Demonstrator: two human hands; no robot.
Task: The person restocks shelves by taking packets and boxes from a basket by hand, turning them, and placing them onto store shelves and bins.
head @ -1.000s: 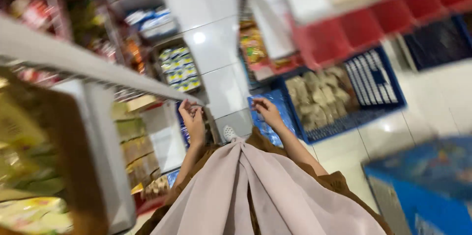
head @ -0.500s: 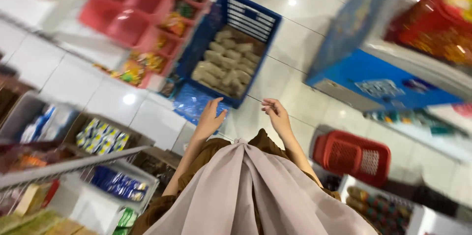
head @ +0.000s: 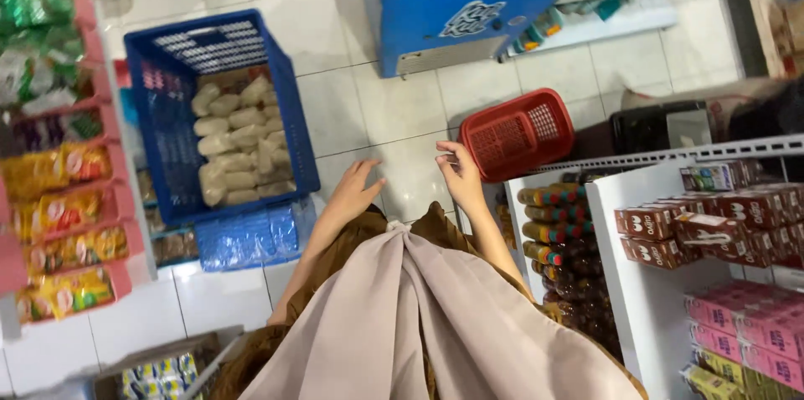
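My left hand (head: 355, 188) hangs over the white tiled floor with its fingers spread and nothing in it. My right hand (head: 460, 172) is beside it, fingers loosely curled, also holding nothing. A blue plastic crate (head: 293, 115) with several pale wrapped packs stands on the floor just left of my left hand. A red shopping basket (head: 512, 134) lies on the floor right of my right hand. A beige scarf and brown sleeves cover my arms below.
A blue chest freezer (head: 461, 15) stands ahead. At the right, a white shelf (head: 636, 241) holds small boxes and bottles. Racks of snack packets (head: 59, 199) line the left side. A flat blue pack (head: 247, 237) lies below the crate.
The view has swung round from the shelves to the floor. The crate now sits left, the red basket close by my right hand. Both hands stay raised and hold nothing.
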